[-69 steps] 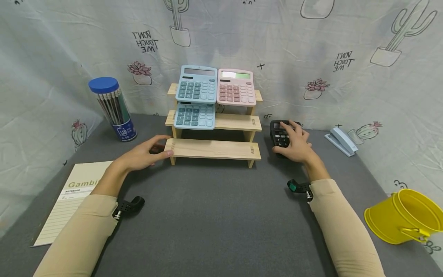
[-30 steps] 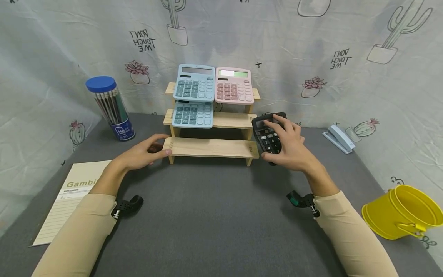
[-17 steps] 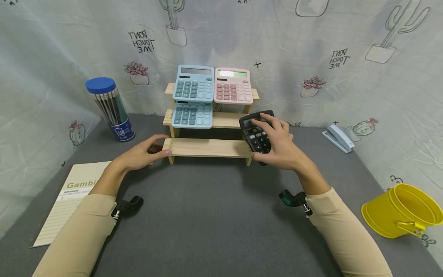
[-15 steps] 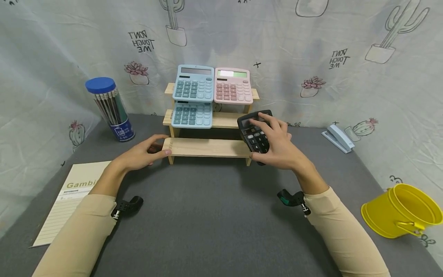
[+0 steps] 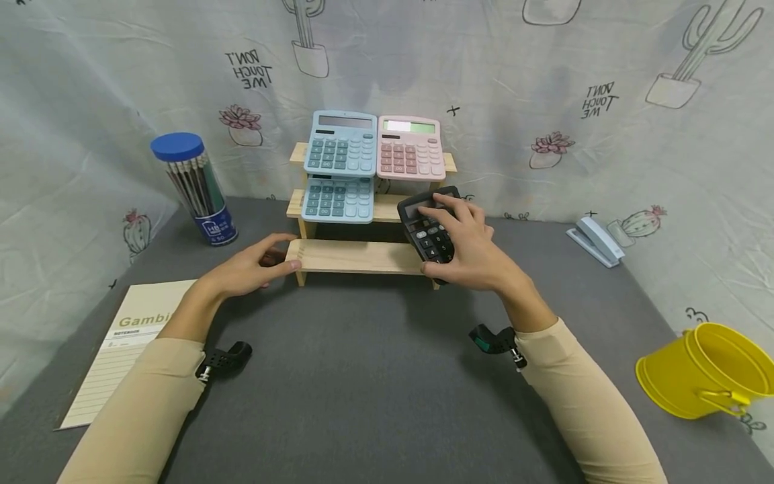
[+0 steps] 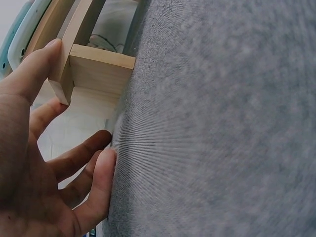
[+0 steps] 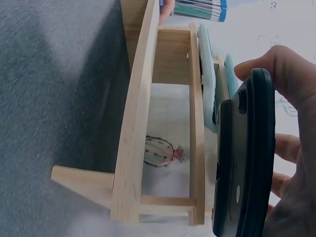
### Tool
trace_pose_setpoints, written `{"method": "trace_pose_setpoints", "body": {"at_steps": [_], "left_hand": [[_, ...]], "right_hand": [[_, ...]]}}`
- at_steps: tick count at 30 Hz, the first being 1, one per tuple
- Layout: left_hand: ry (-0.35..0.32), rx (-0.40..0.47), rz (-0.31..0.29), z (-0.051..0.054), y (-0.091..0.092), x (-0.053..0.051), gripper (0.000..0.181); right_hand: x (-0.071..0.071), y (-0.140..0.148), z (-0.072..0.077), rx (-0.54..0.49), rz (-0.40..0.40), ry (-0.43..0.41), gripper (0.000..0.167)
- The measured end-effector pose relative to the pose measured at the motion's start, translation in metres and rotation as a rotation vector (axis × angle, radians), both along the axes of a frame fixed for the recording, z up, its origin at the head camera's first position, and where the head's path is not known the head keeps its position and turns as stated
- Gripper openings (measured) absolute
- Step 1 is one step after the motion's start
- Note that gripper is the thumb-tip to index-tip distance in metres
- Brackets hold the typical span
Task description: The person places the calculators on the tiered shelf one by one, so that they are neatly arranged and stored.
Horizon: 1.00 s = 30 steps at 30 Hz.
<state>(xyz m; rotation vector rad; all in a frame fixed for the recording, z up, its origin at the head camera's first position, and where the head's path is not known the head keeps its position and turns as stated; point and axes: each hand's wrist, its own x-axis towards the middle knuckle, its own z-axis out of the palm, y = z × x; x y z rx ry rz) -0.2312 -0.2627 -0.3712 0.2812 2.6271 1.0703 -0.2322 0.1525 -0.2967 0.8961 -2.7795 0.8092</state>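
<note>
My right hand (image 5: 468, 245) grips a black calculator (image 5: 428, 232) by its edges, tilted above the right end of a three-step wooden rack (image 5: 357, 257). In the right wrist view the calculator (image 7: 247, 158) appears edge-on, apart from the boards. With thumb and index finger, my left hand (image 5: 244, 269) pinches the left end of the rack's lowest step; the left wrist view shows the thumb and finger against the board end (image 6: 63, 81), other fingers near the cloth. A blue calculator (image 5: 340, 144) and a pink calculator (image 5: 411, 148) stand on the top step, another blue calculator (image 5: 337, 200) on the middle one.
A blue-lidded tub of pencils (image 5: 196, 188) stands at back left, and a notebook (image 5: 130, 336) lies under the left forearm. To the right are a light blue stapler (image 5: 595, 242) and a yellow bucket (image 5: 695, 376). A printed curtain (image 5: 484, 74) hangs behind the grey tabletop (image 5: 363, 376).
My right hand has lifted the black calculator off the table and carried it leftward to the rack's right end. The left hand stays at the lowest step.
</note>
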Motion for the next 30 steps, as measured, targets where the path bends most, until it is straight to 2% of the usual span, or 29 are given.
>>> {"method": "trace_pose_setpoints", "body": {"at_steps": [16,30], "left_hand": [[0.000,0.010,0.000,-0.003,-0.001,0.001,0.080],[-0.002,0.006,-0.002,0.001,-0.001,0.001,0.081]], "right_hand": [[-0.017,-0.024,-0.001,0.055,-0.024,-0.043,0.085],[-0.029,-0.044,-0.005,0.035,-0.123,-0.015,0.078]]}}
